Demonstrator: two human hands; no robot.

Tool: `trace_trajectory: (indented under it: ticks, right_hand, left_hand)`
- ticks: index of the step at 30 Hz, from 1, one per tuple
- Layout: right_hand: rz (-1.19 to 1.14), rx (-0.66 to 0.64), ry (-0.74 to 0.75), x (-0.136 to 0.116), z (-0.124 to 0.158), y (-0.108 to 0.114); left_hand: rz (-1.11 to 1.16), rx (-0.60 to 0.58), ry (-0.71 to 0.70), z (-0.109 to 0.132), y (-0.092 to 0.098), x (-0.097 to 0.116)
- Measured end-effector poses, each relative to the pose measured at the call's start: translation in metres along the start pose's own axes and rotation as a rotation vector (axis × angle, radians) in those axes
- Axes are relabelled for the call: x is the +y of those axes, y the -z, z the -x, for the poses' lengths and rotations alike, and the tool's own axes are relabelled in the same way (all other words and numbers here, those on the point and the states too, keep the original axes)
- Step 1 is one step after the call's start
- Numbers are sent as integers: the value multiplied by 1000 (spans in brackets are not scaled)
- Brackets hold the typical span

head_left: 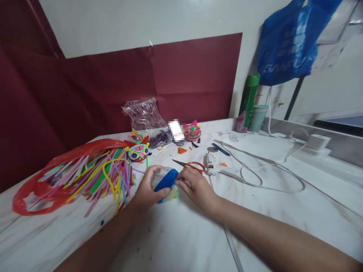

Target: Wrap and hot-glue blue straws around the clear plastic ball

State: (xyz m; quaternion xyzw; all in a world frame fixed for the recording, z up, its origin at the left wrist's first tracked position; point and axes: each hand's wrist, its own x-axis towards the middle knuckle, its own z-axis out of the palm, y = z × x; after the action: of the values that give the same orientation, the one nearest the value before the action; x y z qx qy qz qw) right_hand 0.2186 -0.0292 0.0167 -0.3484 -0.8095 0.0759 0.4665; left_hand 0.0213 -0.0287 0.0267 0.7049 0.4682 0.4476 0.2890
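My left hand (pixel 149 189) grips a rounded, clear-looking piece (pixel 173 193) with some yellow-green at its lower edge, fingers behind it and thumb in front. Across this piece runs a broad blue strip (pixel 167 180). At the strip's right end, my right hand (pixel 195 185) is closed, thumb and fingertips pinched together on the blue edge. Just behind the right hand lie orange-handled scissors (pixel 195 166). A white glue gun (pixel 211 166) with a cord rests to their right. Behind the left hand stands a colourful animal-face ornament (pixel 138 151).
A red plastic bag (pixel 24 198) lies left, with many coloured pipe cleaners (pixel 96 173) on it. Toward the wall are a pink ornament (pixel 193 131), a crumpled clear bag (pixel 144 113) and a blue cutter (pixel 221 149). A green can (pixel 249 98) and a cup (pixel 258 117) stand back right.
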Motion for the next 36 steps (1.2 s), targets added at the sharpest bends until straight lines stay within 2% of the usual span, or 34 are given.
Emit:
trace_trajectory:
  ticks: [8, 18, 30, 36]
  right_hand:
    - [-12, -11, -45, -2, 1, -2]
    - [-5, -19, -57, -3, 1, -2]
    - [-11, -26, -63, -7, 1, -1]
    - [-11, -38, -76, -9, 0, -1]
  left_hand:
    - [15, -80, 37, 0, 3, 5]
    - [211, -198, 85, 1, 11, -4]
    - [96, -113, 66, -1, 7, -2]
    - [78, -115, 106, 0, 5, 5]
